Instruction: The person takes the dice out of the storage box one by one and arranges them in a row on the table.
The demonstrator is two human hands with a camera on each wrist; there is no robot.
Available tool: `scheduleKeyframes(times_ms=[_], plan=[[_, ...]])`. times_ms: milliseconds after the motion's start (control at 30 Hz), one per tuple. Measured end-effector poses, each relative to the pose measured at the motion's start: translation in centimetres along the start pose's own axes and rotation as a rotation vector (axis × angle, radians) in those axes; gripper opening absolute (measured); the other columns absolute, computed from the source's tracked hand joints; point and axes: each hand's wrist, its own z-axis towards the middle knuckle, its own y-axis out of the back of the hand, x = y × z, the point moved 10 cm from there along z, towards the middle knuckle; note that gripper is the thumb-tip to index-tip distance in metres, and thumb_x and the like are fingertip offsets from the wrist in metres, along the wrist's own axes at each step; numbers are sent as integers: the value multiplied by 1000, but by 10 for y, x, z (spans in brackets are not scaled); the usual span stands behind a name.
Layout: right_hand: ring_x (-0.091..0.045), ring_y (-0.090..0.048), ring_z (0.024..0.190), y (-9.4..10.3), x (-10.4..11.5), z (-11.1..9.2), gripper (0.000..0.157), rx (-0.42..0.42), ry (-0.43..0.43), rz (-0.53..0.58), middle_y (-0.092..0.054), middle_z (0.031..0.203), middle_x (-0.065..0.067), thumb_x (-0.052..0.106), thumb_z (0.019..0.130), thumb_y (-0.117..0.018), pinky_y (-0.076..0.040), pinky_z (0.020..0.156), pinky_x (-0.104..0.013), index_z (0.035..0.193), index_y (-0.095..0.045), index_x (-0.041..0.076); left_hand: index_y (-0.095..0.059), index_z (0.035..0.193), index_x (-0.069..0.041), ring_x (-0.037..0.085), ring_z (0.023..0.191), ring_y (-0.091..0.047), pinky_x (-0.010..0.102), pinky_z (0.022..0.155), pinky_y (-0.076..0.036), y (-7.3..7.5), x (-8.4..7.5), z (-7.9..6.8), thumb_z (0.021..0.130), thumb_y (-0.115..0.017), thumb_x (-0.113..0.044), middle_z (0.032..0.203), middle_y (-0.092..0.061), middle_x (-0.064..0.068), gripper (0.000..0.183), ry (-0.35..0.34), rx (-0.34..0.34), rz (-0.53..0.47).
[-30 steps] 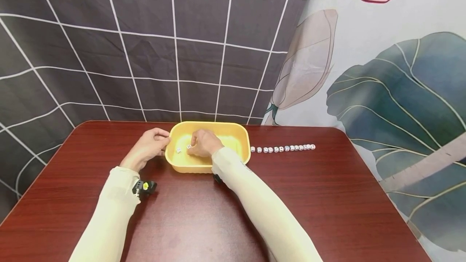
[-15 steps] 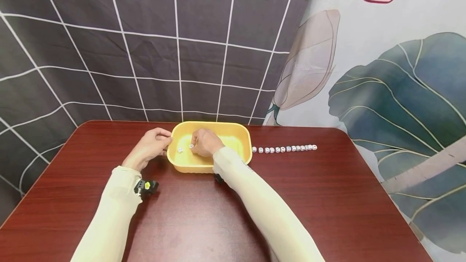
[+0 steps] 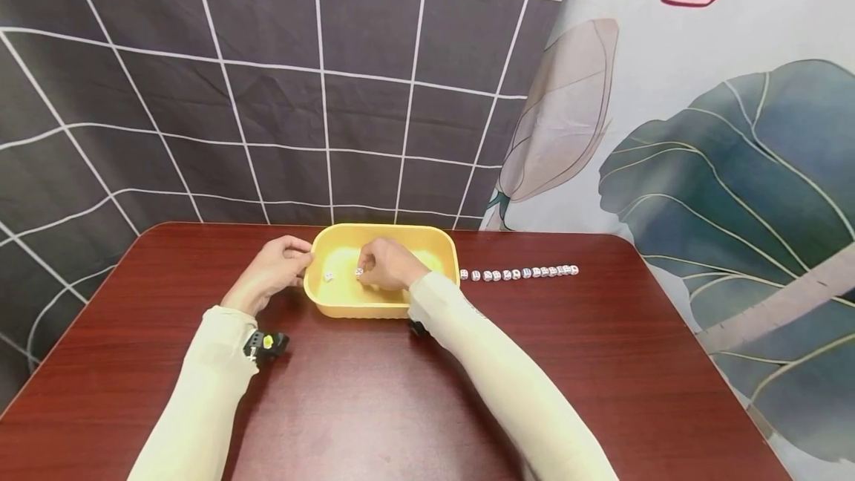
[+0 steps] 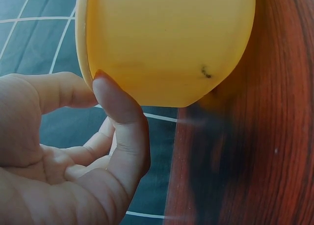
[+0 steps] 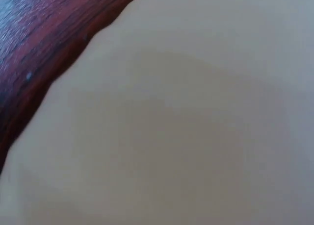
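In the head view a yellow plastic bin (image 3: pixel 381 311) stands at the table's back. My left hand (image 3: pixel 274 269) pinches its left end; in the left wrist view the thumb (image 4: pixel 120 102) and index finger of that hand (image 4: pixel 73 151) meet at the bin's rim (image 4: pixel 82 38). Inside the bin my right hand (image 3: pixel 389 264) pinches a white die (image 3: pixel 359 272) between thumb and fingertips. A second die (image 3: pixel 329 276) lies on the bin floor further left. A pale sleeve (image 5: pixel 171 127) fills most of the right wrist view, so the right hand is hidden there.
A row of several dice (image 3: pixel 526 272) runs rightward from the bin's right end on the dark red table (image 3: pixel 374 399). Behind the table hangs a grey grid-patterned cloth (image 3: pixel 267 110), with a leaf-printed cloth (image 3: pixel 735 169) on the right.
My right hand has shifted a little to the right inside the bin, with the pinched die moving along. The left hand stays at the bin's left end.
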Motion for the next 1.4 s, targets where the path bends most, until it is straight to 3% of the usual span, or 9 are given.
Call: scheduleKeyframes(times_ms=[500, 833, 1033, 1400], plan=[[-17, -63, 97, 24, 4, -22, 8, -35, 73, -40, -72, 98, -5, 15, 88, -78, -52, 90, -29, 93, -74, 11, -45, 134, 11, 9, 74, -63, 23, 65, -57, -1, 1, 1, 102, -50, -12, 107, -65, 16, 39, -6, 3, -2], [-21, -64, 99, 42, 8, -36, 6, -52, 131, -49, -72, 99, -5, 13, 89, -75, -54, 92, -30, 93, -74, 9, -45, 134, 11, 10, 75, -64, 22, 66, -57, 0, 1, 1, 102, -51, -12, 108, -64, 17, 40, -6, 6, -1], [-20, -66, 97, 53, 10, -45, 7, -88, 168, -123, -72, 99, -3, 17, 90, -75, -54, 90, -29, 94, -74, 11, -45, 134, 11, 10, 76, -64, 22, 66, -57, 0, 2, 1, 102, -51, -12, 107, -64, 15, 39, -3, 4, -1], [-22, -64, 97, 69, -4, -64, 5, -122, 175, -95, -68, 99, -3, 15, 88, -74, -54, 89, -33, 93, -74, 13, -45, 134, 11, 10, 75, -64, 23, 66, -57, 0, 0, -1, 102, -51, -11, 108, -63, 17, 39, -16, 0, 10]])
